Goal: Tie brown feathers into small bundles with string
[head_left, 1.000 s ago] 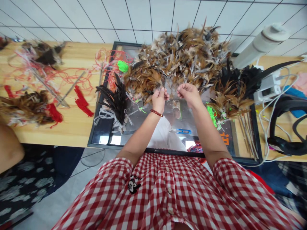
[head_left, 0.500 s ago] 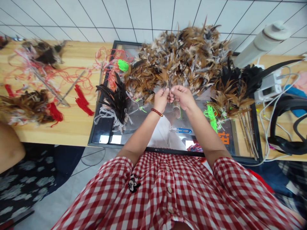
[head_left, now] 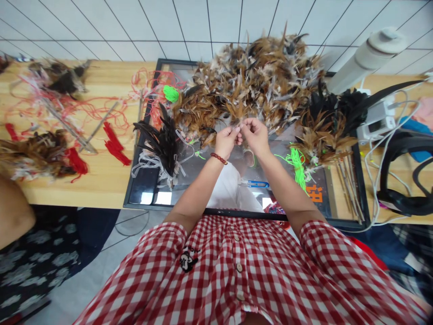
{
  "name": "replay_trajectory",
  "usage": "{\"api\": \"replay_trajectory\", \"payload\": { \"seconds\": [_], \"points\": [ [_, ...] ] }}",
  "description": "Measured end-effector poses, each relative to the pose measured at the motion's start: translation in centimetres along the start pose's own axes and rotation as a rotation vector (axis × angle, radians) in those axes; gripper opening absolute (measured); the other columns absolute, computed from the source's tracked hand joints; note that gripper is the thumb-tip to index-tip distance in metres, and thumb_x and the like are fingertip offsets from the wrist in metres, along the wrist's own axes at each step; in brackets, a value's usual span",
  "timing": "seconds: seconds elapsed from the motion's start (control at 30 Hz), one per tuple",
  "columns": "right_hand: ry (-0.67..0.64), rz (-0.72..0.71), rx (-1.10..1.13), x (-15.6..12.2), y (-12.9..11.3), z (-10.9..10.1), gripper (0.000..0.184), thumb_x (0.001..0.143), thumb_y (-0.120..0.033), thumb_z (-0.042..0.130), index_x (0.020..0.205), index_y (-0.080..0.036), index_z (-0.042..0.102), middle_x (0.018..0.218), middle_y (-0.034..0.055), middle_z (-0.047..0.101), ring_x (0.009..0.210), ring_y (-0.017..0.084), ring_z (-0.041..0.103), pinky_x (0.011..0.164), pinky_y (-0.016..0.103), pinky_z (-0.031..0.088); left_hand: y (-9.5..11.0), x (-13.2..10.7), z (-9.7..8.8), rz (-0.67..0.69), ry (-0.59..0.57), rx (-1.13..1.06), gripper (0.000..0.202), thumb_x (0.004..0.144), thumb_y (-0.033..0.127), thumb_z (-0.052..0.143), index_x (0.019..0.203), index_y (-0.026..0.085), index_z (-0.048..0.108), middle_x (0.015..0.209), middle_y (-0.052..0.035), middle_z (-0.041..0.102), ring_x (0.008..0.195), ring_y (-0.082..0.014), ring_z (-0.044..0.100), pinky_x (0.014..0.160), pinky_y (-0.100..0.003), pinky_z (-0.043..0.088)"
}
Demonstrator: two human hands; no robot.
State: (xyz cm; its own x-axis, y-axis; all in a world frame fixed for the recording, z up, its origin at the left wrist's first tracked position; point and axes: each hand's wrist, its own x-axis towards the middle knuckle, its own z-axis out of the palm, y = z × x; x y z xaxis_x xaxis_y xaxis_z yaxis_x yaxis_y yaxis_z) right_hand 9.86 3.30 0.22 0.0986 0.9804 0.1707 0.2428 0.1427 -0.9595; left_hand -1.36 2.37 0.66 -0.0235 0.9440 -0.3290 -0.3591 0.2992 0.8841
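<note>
My left hand [head_left: 227, 141], with a beaded bracelet at the wrist, is closed in a pinch. A small fan of brown feathers [head_left: 238, 111] rises from its fingertips. My right hand [head_left: 256, 136] is pinched against the left fingertips, at the feathers' base. Whatever lies between its fingers is too small to make out. Right behind both hands spreads a large heap of brown and grey feathers [head_left: 267, 76]. Blue thread snips [head_left: 257, 184] lie below the hands on the dark glossy panel [head_left: 203, 180].
Black feathers [head_left: 165, 144] lie on the left, with green cord [head_left: 297, 167] and thin sticks [head_left: 350, 189] on the right. A white bottle [head_left: 367, 61], a white device [head_left: 375, 128] and cables stand beyond. Red yarn [head_left: 115, 144] lies left, where another person's arm [head_left: 15, 214] shows.
Both hands stay together over the panel, their fingers shifting slightly. My right fingers curl in more. A green strand by the right forearm shows more clearly. The view moves a little.
</note>
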Motion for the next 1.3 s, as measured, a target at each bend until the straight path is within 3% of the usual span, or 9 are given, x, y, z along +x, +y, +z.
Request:
{"api": "replay_trajectory", "payload": {
  "seconds": [0.07,0.17,0.3,0.4,0.57,0.8,1.07,1.3],
  "points": [
    [0.015,-0.137,-0.242,0.4,0.0,-1.2,0.015,0.092,-0.035,0.062,0.087,-0.021,0.066,0.084,0.0041,0.065,0.084,0.018,0.061,0.081,0.032,0.051,0.0,0.0,0.0,0.034,0.037,-0.040,0.029,0.086,0.031,0.076,0.068,0.015,0.059,0.054,0.0061,0.056,0.044,-0.0032,0.051,0.046,-0.015,0.039],
    [-0.054,-0.211,-0.542,1.0,-0.1,-3.1,0.019,0.094,-0.027,0.054,0.096,-0.020,0.071,0.102,0.0099,0.069,0.097,0.023,0.062,0.088,0.036,0.050,0.2,0.0,0.1,0.059,0.102,-0.119,0.025,0.090,0.035,0.071,0.076,0.017,0.061,0.058,0.0064,0.057,0.047,-0.0033,0.053,0.048,-0.016,0.040],
    [-0.340,-0.313,-0.792,1.0,-0.4,-4.2,0.035,0.093,-0.015,0.045,0.112,-0.021,0.074,0.115,0.0122,0.068,0.104,0.026,0.062,0.085,0.037,0.048,0.4,0.1,0.1,0.049,0.179,-0.169,0.028,0.090,0.042,0.071,0.080,0.018,0.061,0.063,0.0055,0.060,0.050,-0.0038,0.055,0.052,-0.017,0.043],
    [-0.481,-0.399,-0.845,0.6,-0.4,-3.6,0.035,0.094,-0.018,0.047,0.117,-0.020,0.073,0.116,0.0127,0.067,0.105,0.026,0.061,0.084,0.036,0.046,0.3,0.3,0.0,0.062,0.219,-0.188,0.029,0.090,0.044,0.071,0.081,0.018,0.061,0.063,0.0056,0.059,0.050,-0.0033,0.055,0.052,-0.017,0.042],
    [-0.471,-0.454,-0.874,0.3,0.2,-2.5,0.028,0.096,-0.020,0.043,0.100,-0.019,0.071,0.113,0.0140,0.068,0.101,0.028,0.057,0.085,0.039,0.042,-0.2,0.8,-0.2,0.066,0.227,-0.198,0.030,0.089,0.044,0.072,0.081,0.017,0.063,0.065,0.0043,0.062,0.054,-0.0044,0.058,0.057,-0.017,0.046],
    [-0.314,-0.456,-0.887,0.6,-1.1,-3.6,0.024,0.097,-0.021,0.041,0.103,-0.018,0.064,0.100,0.0138,0.070,0.096,0.030,0.058,0.084,0.040,0.039,-1.3,1.4,-0.3,0.147,0.211,-0.109,0.018,0.092,0.026,0.069,0.077,0.017,0.065,0.082,-0.0013,0.073,0.073,-0.0085,0.068,0.074,-0.021,0.054],
    [-0.307,-0.444,-1.070,0.1,-1.9,-3.2,0.029,0.101,-0.025,0.037,0.105,-0.016,0.064,0.102,0.0156,0.069,0.098,0.031,0.057,0.090,0.043,0.040,-0.8,0.4,0.2,0.078,0.127,0.205,0.018,0.093,0.018,0.063,0.075,0.015,0.062,0.068,0.0014,0.070,0.050,-0.0073,0.061,0.050,-0.018,0.046],
    [-0.328,-0.413,-1.108,0.1,-2.1,-2.8,0.029,0.099,-0.023,0.037,0.110,-0.013,0.062,0.108,0.0184,0.068,0.105,0.033,0.059,0.094,0.045,0.041,-0.6,-0.4,0.2,0.119,0.002,0.317,0.025,0.090,0.013,0.066,0.065,0.016,0.060,0.054,0.0054,0.060,0.042,-0.0044,0.053,0.043,-0.015,0.039]
  ]
}}
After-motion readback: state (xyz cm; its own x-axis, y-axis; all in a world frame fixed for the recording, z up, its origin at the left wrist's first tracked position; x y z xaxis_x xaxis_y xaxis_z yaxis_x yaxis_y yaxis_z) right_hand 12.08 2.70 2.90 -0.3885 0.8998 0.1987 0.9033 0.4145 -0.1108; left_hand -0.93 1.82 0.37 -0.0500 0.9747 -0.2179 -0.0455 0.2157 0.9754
